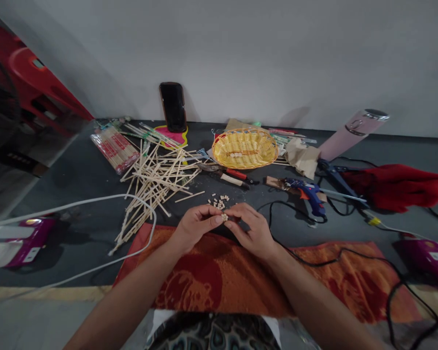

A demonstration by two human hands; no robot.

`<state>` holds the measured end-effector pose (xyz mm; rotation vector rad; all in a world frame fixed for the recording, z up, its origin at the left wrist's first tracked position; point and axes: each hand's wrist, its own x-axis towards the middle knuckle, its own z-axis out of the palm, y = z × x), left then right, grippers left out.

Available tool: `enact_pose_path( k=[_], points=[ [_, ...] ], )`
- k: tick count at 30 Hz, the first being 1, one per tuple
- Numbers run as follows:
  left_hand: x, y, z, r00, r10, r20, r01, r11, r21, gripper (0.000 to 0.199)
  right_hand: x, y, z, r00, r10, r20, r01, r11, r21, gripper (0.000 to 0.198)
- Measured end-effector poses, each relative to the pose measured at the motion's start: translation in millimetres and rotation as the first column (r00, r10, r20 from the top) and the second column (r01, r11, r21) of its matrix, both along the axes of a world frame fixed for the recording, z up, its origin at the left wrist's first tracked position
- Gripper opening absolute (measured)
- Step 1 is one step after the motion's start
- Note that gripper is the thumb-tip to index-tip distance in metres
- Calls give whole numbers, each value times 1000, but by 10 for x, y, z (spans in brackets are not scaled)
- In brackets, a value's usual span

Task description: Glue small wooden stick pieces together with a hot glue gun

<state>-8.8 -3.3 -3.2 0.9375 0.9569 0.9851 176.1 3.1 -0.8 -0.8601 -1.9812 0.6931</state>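
Between the fingertips of my left hand point(201, 222) and my right hand point(251, 228) is a small cluster of short wooden stick pieces point(224, 217). Both hands pinch it, left thumb and index finger on one side, right fingertips on the other. Just beyond them lie several loose cut stick pieces point(219, 201) on the dark tabletop. A heap of long wooden sticks point(153, 175) spreads to the left. Pliers point(230, 174) with a red and a pale handle rest behind the loose pieces. My wrists are above an orange towel point(233, 277).
A yellow woven basket point(245, 163) holds a few small pieces. To the right are a blue glue gun point(308, 192) with a black cord, a pink tumbler point(350, 133) and a red cloth point(397, 187). A phone point(173, 107) stands at the wall; a white cable point(105, 198) crosses the left.
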Motion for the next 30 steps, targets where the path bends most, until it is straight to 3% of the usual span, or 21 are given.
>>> enact_pose_path(
  k=[13,21,30],
  points=[
    [-4,3,-7,1000,-1,-28,1,1000,-28,19,-17,13,-10,1000,1,-27,0,1000,23,22],
    [-28,18,-46,998,-1,-69,2,1000,26,19,-35,3,-60,1000,9,-5,-9,998,64,18],
    [-1,-2,-65,1000,-17,-1,17,999,-34,23,-36,3,-56,1000,1,-14,0,999,47,13]
  ],
)
